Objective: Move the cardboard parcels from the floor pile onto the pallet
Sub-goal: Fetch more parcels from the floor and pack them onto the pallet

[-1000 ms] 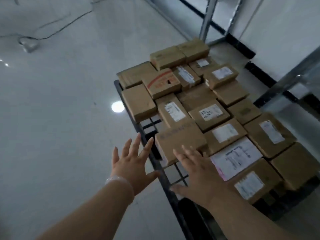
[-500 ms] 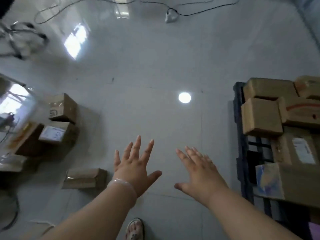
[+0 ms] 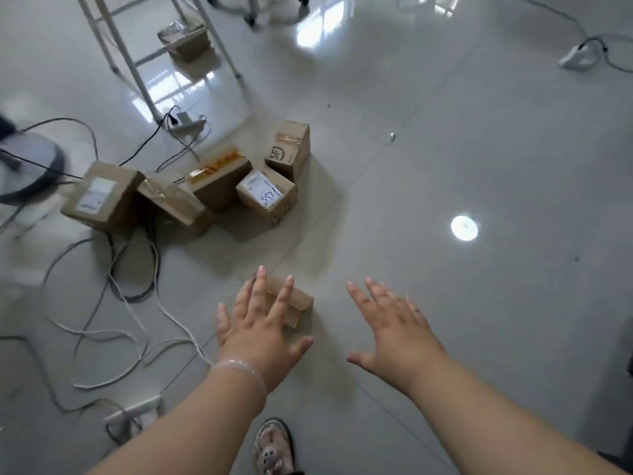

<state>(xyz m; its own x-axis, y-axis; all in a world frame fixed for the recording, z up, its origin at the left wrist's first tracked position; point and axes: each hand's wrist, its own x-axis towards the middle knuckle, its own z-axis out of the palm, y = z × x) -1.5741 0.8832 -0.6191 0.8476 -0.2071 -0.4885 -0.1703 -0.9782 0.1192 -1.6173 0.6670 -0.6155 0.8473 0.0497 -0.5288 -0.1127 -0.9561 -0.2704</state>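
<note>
pile [image 3: 219,186]: five parcels, far left on the floor [image 3: 479,149], bunched and touching. The rightmost stands on end; the leftmost shows a white label.
small parcel [image 3: 298,299]: lies alone, near centre, well apart from the pile. It is partly hidden under the left hand.
left hand [image 3: 260,330]: palm down, fingers [image 3: 258,286] straight and spread over the small parcel. Cannot tell if they touch it. It holds nothing.
right hand [image 3: 397,334]: palm down, fingers [image 3: 376,296] straight and spread above bare floor just right of the small parcel. It holds nothing.
change, view: half a second ago the pallet with its parcels filled the right edge; it is now out of frame. The pile has come from the far left edge toward the centre.
change, small parcel: it lay left of the left hand then and is now under its fingers.
change, hands: same spread, empty pose as before.
foot [image 3: 274,447]: in a sandal, near edge, between the forearms.
cables [image 3: 156,265]: loose loops, near left, running up to the pile.
rack [image 3: 125,63]: white legs, far left.
light spot [image 3: 464,228]: round glare, right.
</note>
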